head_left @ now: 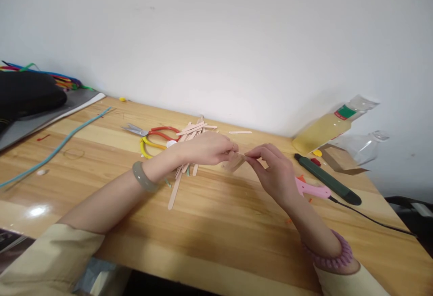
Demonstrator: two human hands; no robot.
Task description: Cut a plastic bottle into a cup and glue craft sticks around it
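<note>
Wood (pixel 236 162), blurred, pinched by left hand (pixel 212 147) and right hand (pixel 275 172), stick pile (pixel 193 129) partly hidden

No legible txt in view. Glass bottle (pixel 321 131) w/ yellowish liquid, R side of table nr. the wall, has a neck label (pixel 345 111): mostly green, w/ a red band along its lower edge. Pale marks on the red are poss. lettering, but too sm. & blurry to read; no brand or no. discernible.
</note>
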